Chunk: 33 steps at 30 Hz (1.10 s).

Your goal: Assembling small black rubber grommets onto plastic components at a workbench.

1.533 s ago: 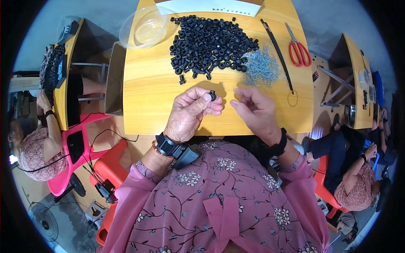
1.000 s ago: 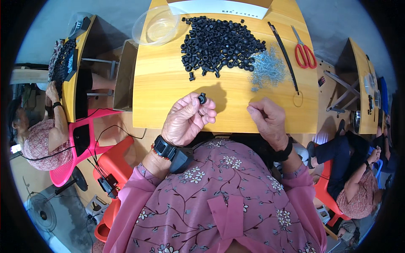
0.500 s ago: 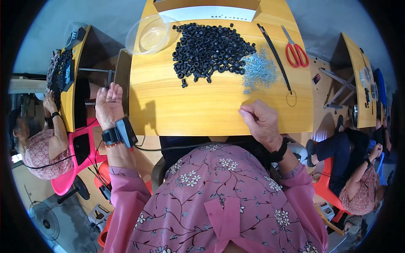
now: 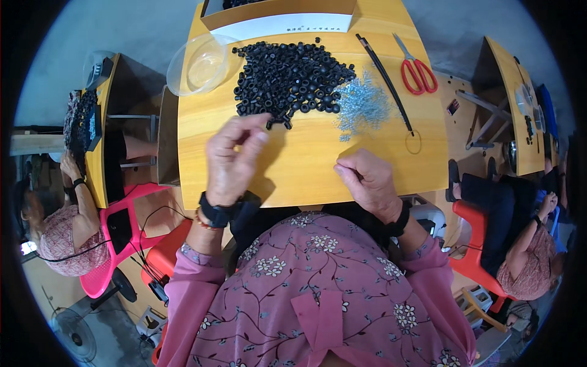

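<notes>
A pile of black beads [image 4: 287, 76] covers the middle of the wooden table, with a patch of small clear bluish beads [image 4: 364, 104] at its right edge. My left hand [image 4: 232, 162] hovers over the table just in front of the black pile. Its index finger stretches to the pile's near edge, and the thumb stays apart from it; I see nothing between them. My right hand [image 4: 369, 183] rests at the table's near edge, fingers curled and thumb pressed to the index finger. Whatever it may hold is hidden.
A clear round tub [image 4: 177, 64] stands at left, and an open box [image 4: 281, 24] at the far edge. Red-handled scissors [image 4: 419, 76] and a thin black rod [image 4: 386, 79], with a fine loop [image 4: 414, 144] by its end, lie right. People sit at side tables.
My left hand has swung from beyond the table's left edge, palm up, to the near side of the black beads. My right hand keeps its closed pose at nearly the same place.
</notes>
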Each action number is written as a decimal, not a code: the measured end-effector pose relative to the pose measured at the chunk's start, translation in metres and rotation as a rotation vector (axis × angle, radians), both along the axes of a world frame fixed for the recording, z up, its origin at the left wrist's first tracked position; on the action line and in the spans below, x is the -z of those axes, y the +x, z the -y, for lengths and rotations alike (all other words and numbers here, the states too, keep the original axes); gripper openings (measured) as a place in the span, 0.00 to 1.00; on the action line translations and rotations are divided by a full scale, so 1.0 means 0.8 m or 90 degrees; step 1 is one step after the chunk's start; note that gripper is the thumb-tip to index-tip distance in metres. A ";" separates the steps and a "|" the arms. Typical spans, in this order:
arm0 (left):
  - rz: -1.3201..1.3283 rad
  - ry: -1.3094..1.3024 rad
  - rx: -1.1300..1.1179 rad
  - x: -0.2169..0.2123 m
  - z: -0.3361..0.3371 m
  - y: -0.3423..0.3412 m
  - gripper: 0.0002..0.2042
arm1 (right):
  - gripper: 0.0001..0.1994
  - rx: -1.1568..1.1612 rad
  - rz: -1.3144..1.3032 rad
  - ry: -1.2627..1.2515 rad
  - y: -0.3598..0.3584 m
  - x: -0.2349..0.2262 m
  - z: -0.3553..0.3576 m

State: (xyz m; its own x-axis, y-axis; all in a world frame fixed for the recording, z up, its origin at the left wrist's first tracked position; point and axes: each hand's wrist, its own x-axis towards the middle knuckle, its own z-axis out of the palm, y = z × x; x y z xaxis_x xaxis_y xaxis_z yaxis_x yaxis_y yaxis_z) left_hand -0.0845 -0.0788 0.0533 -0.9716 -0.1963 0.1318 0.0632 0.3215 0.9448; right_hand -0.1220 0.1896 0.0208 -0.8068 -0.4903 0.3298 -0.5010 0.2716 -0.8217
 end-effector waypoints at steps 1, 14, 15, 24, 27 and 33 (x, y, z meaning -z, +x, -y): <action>-0.018 -0.073 0.044 0.000 -0.014 -0.008 0.13 | 0.05 0.002 -0.003 0.004 0.000 0.001 -0.001; -0.004 -0.395 0.115 0.010 -0.067 -0.053 0.21 | 0.05 -0.008 0.048 -0.054 -0.003 0.009 -0.008; 0.006 -0.377 0.112 0.008 -0.069 -0.050 0.18 | 0.05 -0.012 0.050 -0.054 -0.004 0.008 -0.008; 0.037 -0.336 0.132 0.009 -0.080 -0.023 0.11 | 0.07 0.094 0.045 -0.045 -0.003 -0.003 -0.021; -0.007 -0.335 0.129 0.016 -0.083 -0.019 0.11 | 0.07 0.176 -0.028 0.045 -0.021 -0.014 -0.044; -0.028 -0.347 0.113 0.018 -0.080 -0.016 0.12 | 0.07 0.176 -0.056 0.193 -0.042 -0.008 -0.049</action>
